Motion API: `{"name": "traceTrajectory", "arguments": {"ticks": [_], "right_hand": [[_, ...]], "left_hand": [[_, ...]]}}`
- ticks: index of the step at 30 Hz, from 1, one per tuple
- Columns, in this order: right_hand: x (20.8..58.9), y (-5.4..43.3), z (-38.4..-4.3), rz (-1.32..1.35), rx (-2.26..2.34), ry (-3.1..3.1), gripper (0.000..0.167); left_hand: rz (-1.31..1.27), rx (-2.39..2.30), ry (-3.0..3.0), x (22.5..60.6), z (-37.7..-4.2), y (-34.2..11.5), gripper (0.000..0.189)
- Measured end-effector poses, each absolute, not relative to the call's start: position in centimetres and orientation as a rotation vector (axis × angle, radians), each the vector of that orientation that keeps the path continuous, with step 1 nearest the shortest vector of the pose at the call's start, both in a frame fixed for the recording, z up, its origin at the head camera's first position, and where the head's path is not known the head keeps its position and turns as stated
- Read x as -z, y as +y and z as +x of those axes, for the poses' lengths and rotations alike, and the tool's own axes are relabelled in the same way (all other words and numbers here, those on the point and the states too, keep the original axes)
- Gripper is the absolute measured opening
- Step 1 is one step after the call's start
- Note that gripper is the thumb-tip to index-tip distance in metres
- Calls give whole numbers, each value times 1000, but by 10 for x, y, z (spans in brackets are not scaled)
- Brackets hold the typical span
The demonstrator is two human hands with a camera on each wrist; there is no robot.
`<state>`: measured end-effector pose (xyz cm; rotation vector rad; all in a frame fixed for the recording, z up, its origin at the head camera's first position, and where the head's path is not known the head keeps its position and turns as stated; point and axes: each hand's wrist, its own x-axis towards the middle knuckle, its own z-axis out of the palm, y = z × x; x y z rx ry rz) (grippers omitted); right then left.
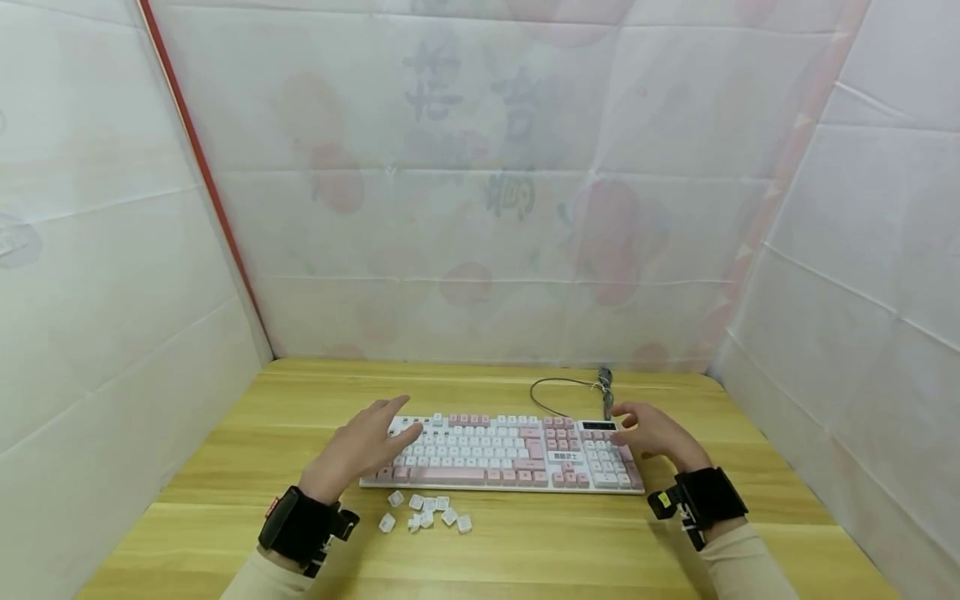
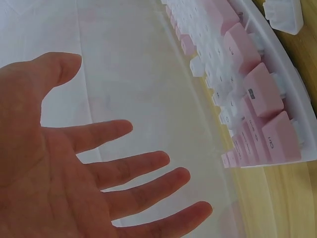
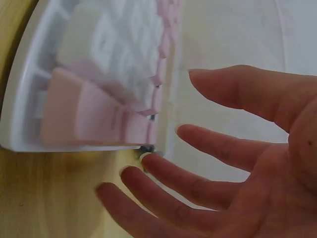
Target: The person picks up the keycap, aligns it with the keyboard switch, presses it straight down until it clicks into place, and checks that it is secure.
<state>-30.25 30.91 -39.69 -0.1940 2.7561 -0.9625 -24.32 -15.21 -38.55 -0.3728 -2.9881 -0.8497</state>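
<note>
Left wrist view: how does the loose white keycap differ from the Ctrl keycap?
The loose keycap is white, the Ctrl keycap pink. The loose keycap lies on the table, the Ctrl keycap sits on the keyboard. Shared: the left hand touches neither.

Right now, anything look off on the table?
Yes: loose white keycaps lie scattered on the wood-grain table in front of the pink-and-white keyboard, toward its left end, instead of seated on it. Dark gaps show in its upper-left rows, near the left hand, where caps appear missing.
</note>
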Motion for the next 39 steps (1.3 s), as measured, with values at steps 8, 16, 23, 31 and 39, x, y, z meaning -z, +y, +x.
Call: {"name": "traceTrajectory", "arguments": {"ticks": [8, 16, 23, 31, 39], "right_hand": [[406, 317, -315, -148, 1020, 2616, 72], [412, 325, -320, -148, 1042, 2574, 75], [410, 325, -323, -138, 1046, 2543, 78], [409, 324, -324, -123, 1048, 2531, 76], [413, 324, -326, -119, 1046, 2538, 74]], "left_hand": [[-427, 824, -2996, 382, -242, -154, 54], [-506, 786, -2964, 386, -242, -151, 43], [-554, 795, -2967, 388, -234, -152, 34], [-690, 819, -2985, 391, -223, -161, 16], [-800, 821, -2988, 401, -216, -166, 20]]}}
